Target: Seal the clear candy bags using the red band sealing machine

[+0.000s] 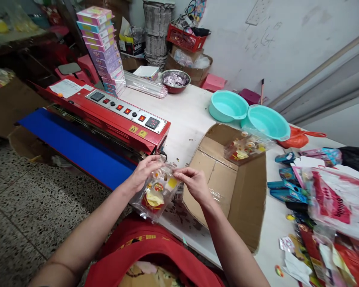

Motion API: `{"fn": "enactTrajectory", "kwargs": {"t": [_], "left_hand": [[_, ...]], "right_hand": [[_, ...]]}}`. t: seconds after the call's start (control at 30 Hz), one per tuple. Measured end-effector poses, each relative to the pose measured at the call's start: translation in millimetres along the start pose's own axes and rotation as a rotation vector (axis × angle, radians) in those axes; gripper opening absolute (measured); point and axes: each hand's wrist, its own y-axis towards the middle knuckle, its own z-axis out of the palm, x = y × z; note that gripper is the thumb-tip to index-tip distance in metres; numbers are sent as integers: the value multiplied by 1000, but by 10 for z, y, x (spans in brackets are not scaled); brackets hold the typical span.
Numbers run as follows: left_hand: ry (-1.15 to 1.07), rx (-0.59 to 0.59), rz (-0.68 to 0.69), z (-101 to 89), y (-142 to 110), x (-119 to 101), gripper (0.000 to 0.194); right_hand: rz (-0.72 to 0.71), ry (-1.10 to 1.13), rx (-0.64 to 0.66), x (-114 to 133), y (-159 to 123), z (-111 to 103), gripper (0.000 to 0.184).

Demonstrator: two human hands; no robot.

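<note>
Both my hands hold a clear plastic bag [154, 195] filled with small colourful items. My left hand [145, 170] pinches the bag's top left edge. My right hand [194, 184] pinches its top right edge. The bag hangs just in front of the outlet end of a red sealing machine [113, 115] with a blue conveyor belt [74, 145]. To the right, an open cardboard box [236, 187] lies on the white table [191, 115], with another filled clear bag [245, 146] resting in it.
Two teal basins [248, 113] stand at the back right. A stack of coloured boxes [103, 48] and a metal bowl [175, 81] sit behind the machine. Packets and plastic bags [326, 207] crowd the table's right side. A red basket [186, 38] rests on cartons.
</note>
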Motion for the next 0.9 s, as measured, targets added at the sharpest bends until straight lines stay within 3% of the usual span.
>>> {"fn": "enactTrajectory", "kwargs": {"t": [0.2,0.43,0.7,0.9], "left_hand": [[-19,-146,-118,-139,145,81,42],[-3,-425,25,-313,317,463,44],[20,-362,-210,-777,305,311,45],[28,-461,-164,-996,386,279,37]], "right_hand": [[74,55,-50,-179,89,133,31],[108,91,-134,-494,178,409,30],[196,272,-226,-757,576,691,49],[163,325,-279,-864,845,955,50]]}}
